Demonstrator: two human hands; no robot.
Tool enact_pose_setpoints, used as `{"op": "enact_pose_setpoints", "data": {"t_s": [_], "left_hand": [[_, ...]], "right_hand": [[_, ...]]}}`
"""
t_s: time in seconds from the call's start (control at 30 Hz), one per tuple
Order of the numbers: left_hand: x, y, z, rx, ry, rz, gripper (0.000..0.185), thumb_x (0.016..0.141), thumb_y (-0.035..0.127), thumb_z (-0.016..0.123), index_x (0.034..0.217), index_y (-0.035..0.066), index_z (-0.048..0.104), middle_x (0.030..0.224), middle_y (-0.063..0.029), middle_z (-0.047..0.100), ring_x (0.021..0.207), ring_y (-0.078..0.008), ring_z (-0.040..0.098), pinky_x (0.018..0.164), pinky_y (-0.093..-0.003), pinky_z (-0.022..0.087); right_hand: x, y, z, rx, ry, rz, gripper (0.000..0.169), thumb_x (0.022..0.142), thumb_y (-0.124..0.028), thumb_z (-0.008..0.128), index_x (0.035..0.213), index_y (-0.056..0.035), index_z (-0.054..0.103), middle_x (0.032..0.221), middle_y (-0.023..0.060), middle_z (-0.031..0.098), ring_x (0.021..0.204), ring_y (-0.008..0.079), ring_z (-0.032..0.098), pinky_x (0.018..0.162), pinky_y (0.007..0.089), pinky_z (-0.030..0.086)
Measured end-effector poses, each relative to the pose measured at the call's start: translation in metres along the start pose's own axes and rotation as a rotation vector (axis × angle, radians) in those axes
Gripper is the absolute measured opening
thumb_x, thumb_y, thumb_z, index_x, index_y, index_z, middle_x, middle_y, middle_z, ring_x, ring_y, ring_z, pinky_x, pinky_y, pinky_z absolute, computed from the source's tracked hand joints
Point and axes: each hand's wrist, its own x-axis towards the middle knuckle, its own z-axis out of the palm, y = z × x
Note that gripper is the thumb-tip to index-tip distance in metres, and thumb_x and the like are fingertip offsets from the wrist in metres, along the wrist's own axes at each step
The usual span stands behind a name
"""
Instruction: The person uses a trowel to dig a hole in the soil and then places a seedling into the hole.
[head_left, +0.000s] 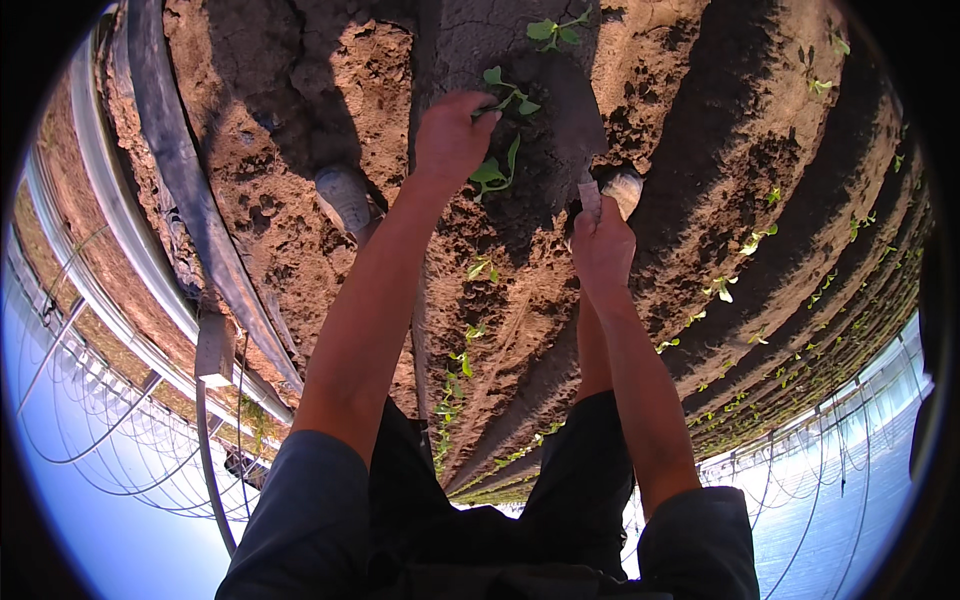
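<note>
My left hand (454, 139) reaches down to the soil, with thumb and forefinger around part of a green seedling (514, 99). Another leafy seedling (491, 174) leans just below those fingers, its pale stem base near dark, loosened soil. In my right hand (604, 247) is the pale, wrapped-looking handle (589, 196) of a hand tool. Its wide, flat, dark blade (579, 112) lies against the soil to the right of the seedlings; shadow blurs the blade's outline. Farther up the row grows a third seedling (556, 31).
My shoes, left (343, 196) and right (626, 187), straddle the planted row. Small plants (450, 397) continue between my legs, and more seedling rows (757, 240) lie to the right. A dark plastic strip (187, 172) and a block on a post (214, 351) border the left. Greenhouse hoops (142, 405) stand beyond.
</note>
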Motion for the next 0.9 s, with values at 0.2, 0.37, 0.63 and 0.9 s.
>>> {"op": "enact_pose_setpoints", "data": {"t_s": [0.2, 0.37, 0.63, 0.9], "left_hand": [[0.001, 0.006, 0.002, 0.066, -0.044, -0.047, 0.02, 0.088, 0.02, 0.071, 0.106, 0.011, 0.073, 0.105, -0.0104, 0.066, 0.089, -0.0344, 0.067, 0.076, -0.0456, 0.055], [-0.001, 0.004, 0.003, 0.082, -0.041, -0.054, 0.02, 0.089, 0.02, 0.072, 0.107, 0.011, 0.072, 0.106, -0.0099, 0.065, 0.081, -0.0315, 0.066, 0.072, -0.0444, 0.054], [-0.003, 0.009, 0.003, 0.048, -0.066, -0.089, 0.019, 0.089, 0.021, 0.071, 0.105, 0.012, 0.072, 0.107, -0.0091, 0.065, 0.09, -0.0337, 0.067, 0.077, -0.0448, 0.055], [-0.005, 0.013, 0.005, 0.078, -0.038, 0.001, 0.023, 0.091, 0.019, 0.071, 0.11, 0.007, 0.071, 0.101, -0.012, 0.065, 0.07, -0.0292, 0.065, 0.069, -0.0423, 0.052]], "right_hand": [[0.012, -0.01, -0.009, -0.106, -0.015, -0.041, 0.028, 0.093, -0.024, 0.06, 0.115, -0.0057, 0.057, 0.09, 0.0198, 0.068, 0.081, 0.043, 0.066, 0.068, 0.0511, 0.051], [0.0, -0.001, -0.013, -0.057, -0.003, 0.057, 0.027, 0.095, -0.024, 0.061, 0.116, -0.0086, 0.055, 0.093, 0.0166, 0.068, 0.082, 0.0414, 0.066, 0.07, 0.0541, 0.05], [-0.034, 0.005, 0.008, 0.101, -0.067, 0.091, 0.019, 0.095, -0.018, 0.058, 0.105, -0.0021, 0.057, 0.085, 0.0212, 0.063, 0.074, 0.041, 0.061, 0.067, 0.0505, 0.047], [-0.04, -0.013, 0.014, 0.195, -0.072, 0.119, 0.017, 0.093, -0.015, 0.059, 0.102, -0.0008, 0.056, 0.083, 0.0242, 0.063, 0.078, 0.0465, 0.063, 0.066, 0.0512, 0.048]]}}
